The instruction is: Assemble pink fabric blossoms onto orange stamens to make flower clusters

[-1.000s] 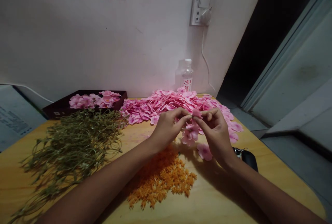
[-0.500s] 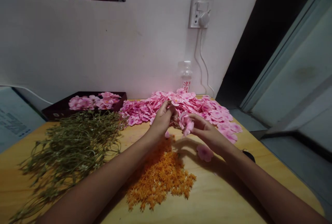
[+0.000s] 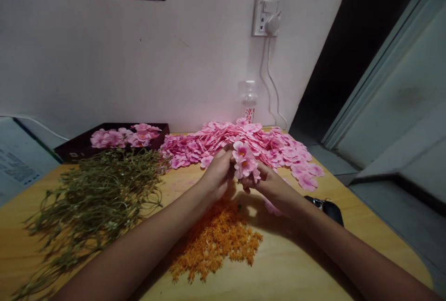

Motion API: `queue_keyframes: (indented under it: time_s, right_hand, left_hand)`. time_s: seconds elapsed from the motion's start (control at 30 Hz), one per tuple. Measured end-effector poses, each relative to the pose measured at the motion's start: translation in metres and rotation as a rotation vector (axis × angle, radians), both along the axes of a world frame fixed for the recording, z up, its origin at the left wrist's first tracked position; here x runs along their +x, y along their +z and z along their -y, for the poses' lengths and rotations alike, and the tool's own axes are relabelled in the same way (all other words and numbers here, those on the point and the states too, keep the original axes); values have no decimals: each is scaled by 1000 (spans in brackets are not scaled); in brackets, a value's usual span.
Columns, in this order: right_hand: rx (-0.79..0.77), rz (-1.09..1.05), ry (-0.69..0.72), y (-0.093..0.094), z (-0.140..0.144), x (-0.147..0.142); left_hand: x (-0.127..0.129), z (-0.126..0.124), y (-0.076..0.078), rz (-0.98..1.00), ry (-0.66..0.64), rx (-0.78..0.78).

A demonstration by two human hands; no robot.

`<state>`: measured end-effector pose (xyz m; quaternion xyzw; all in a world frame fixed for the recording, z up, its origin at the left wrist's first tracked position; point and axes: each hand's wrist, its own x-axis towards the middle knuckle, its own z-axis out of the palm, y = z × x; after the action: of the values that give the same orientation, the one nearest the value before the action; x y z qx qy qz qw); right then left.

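I looked down on a yellow wooden table [image 3: 299, 268] set against a white wall [image 3: 139, 59], with a socket [image 3: 266, 15] above and a dark doorway at right. Green stems [image 3: 94, 199] lay at left, orange flower centres [image 3: 216, 240] lay near me, and a pink petal pile [image 3: 265, 145] was spread by a bottle [image 3: 248, 103]. My left hand [image 3: 218, 171] and right hand [image 3: 268, 185] met over the table, both pinched on a small flower sprig [image 3: 245, 160]. Its blossoms faced up toward me, and it stood roughly upright.
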<state>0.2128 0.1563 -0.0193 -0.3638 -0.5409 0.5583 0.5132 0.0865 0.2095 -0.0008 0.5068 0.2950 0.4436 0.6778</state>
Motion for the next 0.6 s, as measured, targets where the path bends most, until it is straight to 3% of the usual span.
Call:
queue_keyframes:
  time_s: [0.1, 0.2, 0.37, 0.6]
  right_hand:
    - [-78, -133, -11, -2, -3, 2]
    - [-159, -281, -8, -1, -7, 7]
    - [-174, -368, -7, -1, -9, 15]
    - [-117, -419, -28, 0, -8, 19]
  left_hand:
    - [-1, -4, 2, 215, -35, -218]
    - [-4, -6, 6, 348, -100, -308]
    - [-10, -5, 9, 311, -215, -176]
    - [-8, -5, 6, 219, -227, 6]
